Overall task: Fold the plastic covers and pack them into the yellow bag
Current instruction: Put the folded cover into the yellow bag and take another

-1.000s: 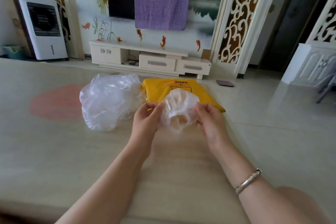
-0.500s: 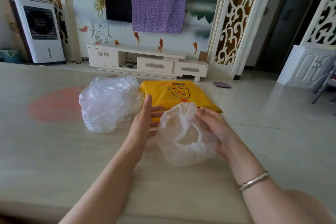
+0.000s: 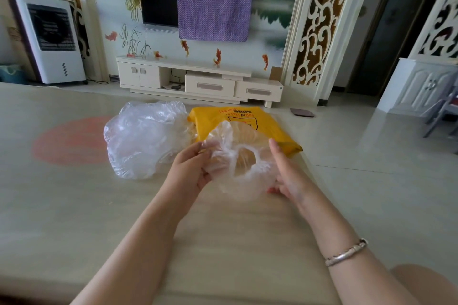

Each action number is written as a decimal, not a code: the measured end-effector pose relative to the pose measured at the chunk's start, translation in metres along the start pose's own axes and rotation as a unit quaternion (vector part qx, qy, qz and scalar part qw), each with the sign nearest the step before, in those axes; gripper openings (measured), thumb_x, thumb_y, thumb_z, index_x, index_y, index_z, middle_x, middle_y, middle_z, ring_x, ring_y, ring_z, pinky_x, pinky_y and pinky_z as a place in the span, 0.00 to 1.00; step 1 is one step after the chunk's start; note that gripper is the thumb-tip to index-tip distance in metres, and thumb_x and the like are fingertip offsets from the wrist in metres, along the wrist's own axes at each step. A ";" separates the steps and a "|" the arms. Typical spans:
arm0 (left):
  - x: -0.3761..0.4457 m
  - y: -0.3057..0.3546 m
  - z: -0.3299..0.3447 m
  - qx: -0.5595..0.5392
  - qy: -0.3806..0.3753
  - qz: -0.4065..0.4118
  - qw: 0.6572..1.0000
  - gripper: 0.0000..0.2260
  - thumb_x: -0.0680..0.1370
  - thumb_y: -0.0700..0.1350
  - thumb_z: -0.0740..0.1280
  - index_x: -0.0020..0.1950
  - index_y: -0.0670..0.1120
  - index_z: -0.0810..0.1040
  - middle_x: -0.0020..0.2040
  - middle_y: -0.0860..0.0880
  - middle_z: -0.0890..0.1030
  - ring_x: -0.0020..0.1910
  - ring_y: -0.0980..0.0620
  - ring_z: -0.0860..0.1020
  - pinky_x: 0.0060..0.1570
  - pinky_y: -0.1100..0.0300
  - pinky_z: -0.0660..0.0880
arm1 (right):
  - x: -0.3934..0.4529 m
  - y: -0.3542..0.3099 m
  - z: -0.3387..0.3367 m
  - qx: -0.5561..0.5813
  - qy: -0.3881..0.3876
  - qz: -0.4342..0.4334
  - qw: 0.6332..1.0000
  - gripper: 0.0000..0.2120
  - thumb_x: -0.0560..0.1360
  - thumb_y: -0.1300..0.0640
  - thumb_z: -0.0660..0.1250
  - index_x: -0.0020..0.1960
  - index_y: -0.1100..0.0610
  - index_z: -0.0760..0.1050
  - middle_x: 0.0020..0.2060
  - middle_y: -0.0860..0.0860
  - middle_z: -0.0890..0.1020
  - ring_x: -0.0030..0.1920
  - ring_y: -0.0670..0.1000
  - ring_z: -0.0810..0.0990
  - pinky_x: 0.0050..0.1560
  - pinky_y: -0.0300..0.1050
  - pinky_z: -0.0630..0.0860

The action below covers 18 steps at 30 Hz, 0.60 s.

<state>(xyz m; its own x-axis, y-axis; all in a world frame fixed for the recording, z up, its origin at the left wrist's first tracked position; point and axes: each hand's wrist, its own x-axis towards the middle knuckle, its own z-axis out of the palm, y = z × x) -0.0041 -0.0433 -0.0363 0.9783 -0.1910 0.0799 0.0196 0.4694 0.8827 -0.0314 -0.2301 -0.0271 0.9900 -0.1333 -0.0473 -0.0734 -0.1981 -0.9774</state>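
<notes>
A clear elasticated plastic cover (image 3: 245, 182) is held up just above the table, its round opening facing me. My left hand (image 3: 189, 168) grips its bunched left edge. My right hand (image 3: 288, 173) holds the right edge, thumb pointing up and fingertips curled under the plastic. Right behind the cover a flat yellow bag (image 3: 272, 126) with red print lies on the table. A heap of more clear plastic covers (image 3: 143, 138) sits to the left of the bag, touching it.
The beige table (image 3: 74, 205) bears a faded red round mark (image 3: 71, 142) at the left. Beyond its far edge are a floor, a low white TV cabinet (image 3: 198, 82) and a white air cooler (image 3: 52, 34).
The cover was lifted off the table and brought between both hands. My left hand, free half a second ago, now grips its left edge; my right hand shifted to the right edge.
</notes>
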 end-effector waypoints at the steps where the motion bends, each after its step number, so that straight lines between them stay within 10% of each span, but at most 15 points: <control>1: 0.001 0.001 0.000 -0.028 0.009 -0.003 1.000 0.12 0.81 0.32 0.57 0.50 0.40 0.79 0.39 0.46 0.82 0.37 0.52 0.82 0.40 0.61 0.81 | 0.000 0.000 0.000 0.011 0.006 -0.002 1.000 0.22 0.76 0.31 0.52 0.52 0.45 0.77 0.49 0.50 0.85 0.49 0.53 0.84 0.52 0.50 0.80; 7: 0.003 0.001 0.000 -0.101 0.021 -0.060 0.993 0.12 0.80 0.39 0.54 0.52 0.37 0.77 0.50 0.37 0.81 0.49 0.40 0.82 0.48 0.49 0.81 | -0.001 0.003 0.002 0.065 0.071 -0.055 0.994 0.10 0.80 0.53 0.63 0.46 0.57 0.79 0.46 0.55 0.84 0.47 0.53 0.83 0.45 0.46 0.82; 12: 0.001 -0.006 -0.002 0.097 0.037 -0.049 0.993 0.20 0.77 0.61 0.65 0.53 0.44 0.79 0.43 0.46 0.84 0.41 0.47 0.83 0.46 0.51 0.80 | 0.004 0.007 0.003 0.022 0.143 -0.095 0.985 0.09 0.80 0.56 0.64 0.41 0.56 0.76 0.35 0.49 0.79 0.37 0.48 0.78 0.39 0.46 0.79; 18: 0.002 -0.019 -0.004 0.332 0.135 0.100 0.928 0.06 0.79 0.43 0.65 0.45 0.41 0.76 0.29 0.50 0.75 0.20 0.57 0.70 0.22 0.67 0.66 | 0.008 0.010 -0.004 -0.044 0.219 -0.144 0.964 0.10 0.78 0.53 0.67 0.42 0.58 0.78 0.31 0.48 0.78 0.31 0.42 0.75 0.29 0.31 0.71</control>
<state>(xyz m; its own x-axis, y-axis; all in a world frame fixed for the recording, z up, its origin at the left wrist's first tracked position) -0.0016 -0.0492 -0.0544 0.9664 0.1081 0.2330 -0.2116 -0.1792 0.9608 -0.0245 -0.2371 -0.0364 0.8261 -0.4542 0.3334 0.1672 -0.3675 -0.9149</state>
